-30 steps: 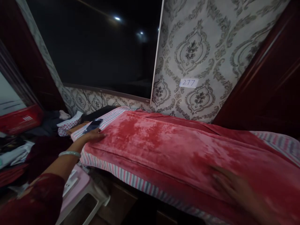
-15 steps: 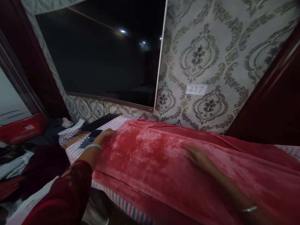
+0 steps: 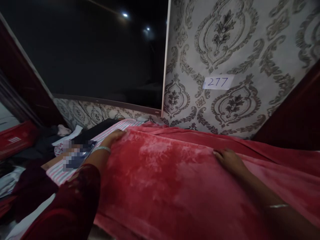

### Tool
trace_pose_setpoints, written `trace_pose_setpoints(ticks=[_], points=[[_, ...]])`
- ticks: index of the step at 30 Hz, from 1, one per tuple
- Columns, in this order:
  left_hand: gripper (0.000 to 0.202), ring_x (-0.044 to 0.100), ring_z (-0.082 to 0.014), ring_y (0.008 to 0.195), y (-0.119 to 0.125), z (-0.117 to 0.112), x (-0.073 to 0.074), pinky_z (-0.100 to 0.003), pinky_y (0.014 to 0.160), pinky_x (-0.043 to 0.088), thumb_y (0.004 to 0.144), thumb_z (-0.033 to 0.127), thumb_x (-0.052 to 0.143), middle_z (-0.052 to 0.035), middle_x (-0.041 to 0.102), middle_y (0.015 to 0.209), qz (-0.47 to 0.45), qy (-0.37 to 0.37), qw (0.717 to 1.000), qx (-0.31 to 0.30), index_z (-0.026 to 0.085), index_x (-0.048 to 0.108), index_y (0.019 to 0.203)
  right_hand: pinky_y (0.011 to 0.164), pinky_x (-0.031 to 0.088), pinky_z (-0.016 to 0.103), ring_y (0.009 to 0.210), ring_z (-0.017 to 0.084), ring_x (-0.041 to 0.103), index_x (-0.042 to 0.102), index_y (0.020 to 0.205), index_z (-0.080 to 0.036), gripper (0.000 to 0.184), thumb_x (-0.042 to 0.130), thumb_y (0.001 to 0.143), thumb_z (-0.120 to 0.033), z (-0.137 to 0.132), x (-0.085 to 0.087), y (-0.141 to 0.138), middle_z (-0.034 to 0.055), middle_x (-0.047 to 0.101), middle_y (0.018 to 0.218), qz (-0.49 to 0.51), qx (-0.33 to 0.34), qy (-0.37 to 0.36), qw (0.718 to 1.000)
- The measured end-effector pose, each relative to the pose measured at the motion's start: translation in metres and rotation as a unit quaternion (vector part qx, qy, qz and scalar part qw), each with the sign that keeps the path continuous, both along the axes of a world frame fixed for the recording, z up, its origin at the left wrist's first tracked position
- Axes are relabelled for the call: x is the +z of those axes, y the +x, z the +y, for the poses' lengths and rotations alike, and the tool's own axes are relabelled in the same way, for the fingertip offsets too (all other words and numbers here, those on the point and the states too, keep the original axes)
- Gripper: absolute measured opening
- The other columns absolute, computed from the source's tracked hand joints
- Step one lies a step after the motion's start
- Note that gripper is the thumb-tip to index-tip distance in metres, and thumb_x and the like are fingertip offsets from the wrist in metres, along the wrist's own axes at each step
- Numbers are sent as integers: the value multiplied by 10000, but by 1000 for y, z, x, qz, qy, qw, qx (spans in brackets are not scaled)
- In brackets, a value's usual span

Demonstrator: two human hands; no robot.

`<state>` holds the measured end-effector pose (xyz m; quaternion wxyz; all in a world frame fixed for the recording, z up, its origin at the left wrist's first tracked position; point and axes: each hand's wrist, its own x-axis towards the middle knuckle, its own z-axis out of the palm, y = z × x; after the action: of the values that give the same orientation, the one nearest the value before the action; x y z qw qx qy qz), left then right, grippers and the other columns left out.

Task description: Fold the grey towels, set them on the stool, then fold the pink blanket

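Observation:
A red plush blanket (image 3: 155,173) lies folded in layers over a striped cloth (image 3: 58,171), its pile marked with lighter brushed patches. At the far left corner of the upper layer, my left hand (image 3: 117,135) is closed on the edge. Farther right along that same far edge, my right hand (image 3: 228,160) pinches the fabric, its fingertips curled over the hem. Behind the edge, more of the blanket lies in loose wrinkles against the wall. The fingers of my left hand are partly hidden by the back of the hand.
A large dark television (image 3: 100,56) hangs on the patterned wall, beside a paper label (image 3: 218,82) reading 277. Left of the blanket lies a dark flat item (image 3: 88,148), partly pixelated. Piled clothes (image 3: 35,180) and a red box (image 3: 16,140) stand at far left.
My right hand has gone from lying on the blanket's surface to gripping its far edge, farther right. My left hand stays at the corner. The view has moved closer to the wall.

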<state>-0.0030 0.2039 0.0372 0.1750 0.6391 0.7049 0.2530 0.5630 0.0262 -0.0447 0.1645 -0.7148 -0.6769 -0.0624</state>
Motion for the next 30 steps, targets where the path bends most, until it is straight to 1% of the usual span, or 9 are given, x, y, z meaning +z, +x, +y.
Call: trace_pose_setpoints(ticks=[2,4,9,13,16,21,23,27,30], points=[[336,703,-288,793,5,5,-5,-354,680,530,838,461,596,-130,729,809,32,-26,999,15,135,675,834,873,510,412,939,294,667,740,944,-204,415,409,956,-454,1,0,0,139,718,943,0,-3,0,1000],[336,705,-339,900,10,9,-11,-378,734,522,818,458,608,-178,731,881,67,-38,997,29,131,681,845,883,500,421,962,302,652,731,948,-192,404,451,937,-482,2,-1,1,148,705,962,-3,2,8,1000],[407,632,-390,1140,20,3,-21,-418,856,488,871,472,510,-243,687,1162,130,-16,990,46,133,648,1048,911,489,483,1064,343,619,663,1189,-164,498,489,900,-530,6,-6,5,176,681,1138,-2,-15,13,1000],[429,641,-359,1124,27,-10,-23,-397,830,488,922,483,421,-220,698,1147,173,13,983,55,159,584,1151,838,496,481,1020,369,631,703,1090,-160,496,528,854,-559,11,-2,8,173,696,1004,-15,-54,-43,997],[435,655,-357,1087,31,-17,-19,-394,807,485,942,473,395,-222,703,1120,192,28,979,66,148,562,1177,758,509,394,922,322,667,699,994,-175,390,581,804,-494,16,7,14,134,717,954,69,-34,-65,995],[472,651,-385,1076,30,-15,-9,-421,816,474,951,466,380,-234,696,1129,208,79,970,92,119,548,1224,711,504,346,844,277,676,681,918,-209,308,578,794,-471,29,17,26,93,731,909,173,-26,29,984],[480,651,-379,1079,29,-10,-12,-413,810,475,950,468,383,-228,697,1129,219,78,968,94,116,552,1229,702,504,345,824,269,672,681,896,-212,296,570,790,-465,34,11,25,85,730,883,183,-24,38,982],[452,651,-361,1089,26,-1,-28,-390,802,483,938,482,418,-214,704,1133,227,4,972,68,138,592,1175,703,500,364,814,270,666,683,881,-218,309,534,798,-475,33,-14,17,88,727,867,159,-45,18,986],[474,665,-345,1046,18,4,-35,-378,798,487,916,522,453,-202,711,1111,198,-11,978,67,141,605,1153,742,505,380,851,273,665,690,929,-216,351,499,819,-490,30,-27,15,95,729,915,148,-43,42,987]])
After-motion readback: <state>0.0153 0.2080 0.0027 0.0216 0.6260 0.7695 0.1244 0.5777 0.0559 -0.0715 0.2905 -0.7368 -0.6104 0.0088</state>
